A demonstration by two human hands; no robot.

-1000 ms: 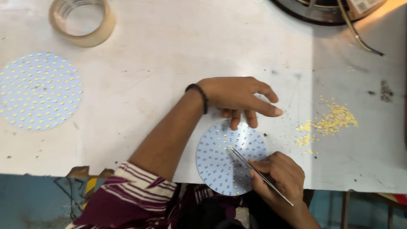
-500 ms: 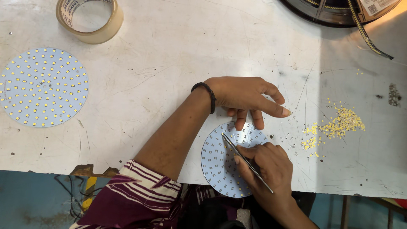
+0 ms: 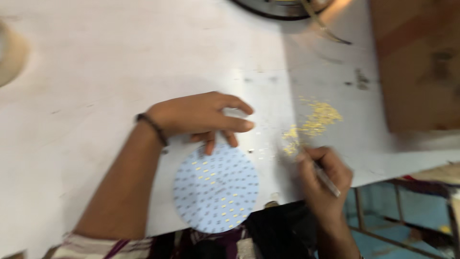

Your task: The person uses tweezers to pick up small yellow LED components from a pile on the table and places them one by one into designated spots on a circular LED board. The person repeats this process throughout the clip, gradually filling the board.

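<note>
A round pale-blue disc [image 3: 215,189] dotted with small yellow chips lies at the near edge of the white table [image 3: 120,72]. My left hand [image 3: 203,117] rests on the disc's far rim, fingertips pressing it down; a dark band circles the wrist. My right hand [image 3: 323,172] holds thin metal tweezers [image 3: 327,181] to the right of the disc, its tip end beside a pile of small yellow chips [image 3: 311,124] scattered on the table. The picture is blurred by motion.
A roll of tape [image 3: 9,55] sits at the far left edge. A dark round object with a cable [image 3: 297,9] is at the top. A brown board [image 3: 417,62] stands at the right. Below the table's near edge is blue floor.
My right hand with the tweezers has left the disc and moved right to the pile of yellow chips. The view has swung right, so the second disc at the left is out of sight.
</note>
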